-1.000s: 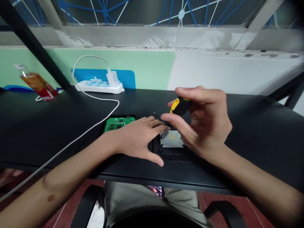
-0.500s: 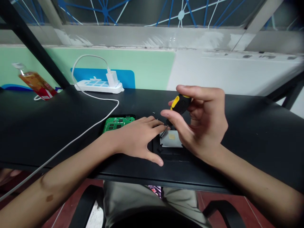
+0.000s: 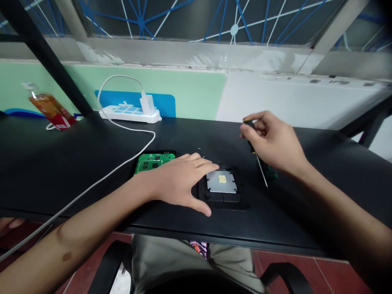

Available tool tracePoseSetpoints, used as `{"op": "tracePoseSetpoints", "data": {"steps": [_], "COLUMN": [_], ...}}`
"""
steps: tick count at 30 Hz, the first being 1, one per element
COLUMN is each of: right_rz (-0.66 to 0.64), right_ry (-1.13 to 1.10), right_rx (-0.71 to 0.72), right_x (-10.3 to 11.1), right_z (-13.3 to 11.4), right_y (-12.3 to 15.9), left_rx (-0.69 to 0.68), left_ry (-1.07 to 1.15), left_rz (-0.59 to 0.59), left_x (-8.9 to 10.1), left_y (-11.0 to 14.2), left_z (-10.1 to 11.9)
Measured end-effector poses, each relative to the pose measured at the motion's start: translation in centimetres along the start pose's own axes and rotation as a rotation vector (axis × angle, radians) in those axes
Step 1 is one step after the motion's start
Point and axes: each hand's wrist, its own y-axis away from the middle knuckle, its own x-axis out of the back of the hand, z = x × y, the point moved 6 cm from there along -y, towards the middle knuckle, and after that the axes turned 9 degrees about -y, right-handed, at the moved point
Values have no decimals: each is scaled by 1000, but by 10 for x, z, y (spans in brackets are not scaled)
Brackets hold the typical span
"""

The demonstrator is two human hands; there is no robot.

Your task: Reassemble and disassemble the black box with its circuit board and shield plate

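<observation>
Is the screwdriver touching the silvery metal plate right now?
Apart. The head view shows the screwdriver in the right hand, its tip off to the right of the metal plate, with black tabletop visible between.

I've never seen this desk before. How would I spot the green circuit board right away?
Find the white power strip at the back of the black desk. Nearer you, just left of the middle, the green circuit board sits partly behind the left hand. It has dark chips, unlike the silvery plate right of that hand.
</observation>
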Motion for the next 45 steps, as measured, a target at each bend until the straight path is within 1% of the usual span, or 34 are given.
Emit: {"op": "tracePoseSetpoints", "data": {"steps": [2, 4, 5, 8, 11, 16, 19, 22, 26, 29, 36, 42, 45], "right_rz": [-115, -194, -214, -228, -234, -246, -253, -226, -163, -148, -110, -111, -116], "right_ry": [193, 339, 379, 415, 448, 464, 454, 445, 432, 410, 380, 359, 350], "right_rx": [-72, -96, -92, -83, -92, -111, -114, -116, -103, -84, -54, -41, -45], "right_x": [-5, -12, -16, -21, -23, -22, -21, -16, -9, -9, -6, -6, -6], "right_z": [18, 32, 37, 49, 59, 67, 68, 65, 55, 48, 38, 35, 35], "right_y": [-2, -2, -1, -1, 0, 2, 2, 0, 0, 2, 4, 5, 6], "left_rx": [2, 7, 9, 6, -3, -8, -7, -5, -9, -12, -39, -44, -47], "left_ry": [-4, -9, -10, -9, -10, -15, 0, 9, 23, 51, 33, -6, -31], "left_rz": [-3, -11, -17, -22, 1, 15, 17, 8, 10, 26, 2, -49, -69], "left_x": [1, 2, 2, 3, 3, 2, 3, 3, 3, 3, 3, 2, 1], "left_y": [0, 1, 1, 1, 1, 2, 2, 2, 0, -5, -27, -49, -56], "left_z": [1, 1, 2, 1, 0, 0, 0, 0, 0, 4, 19, 30, 35]}}
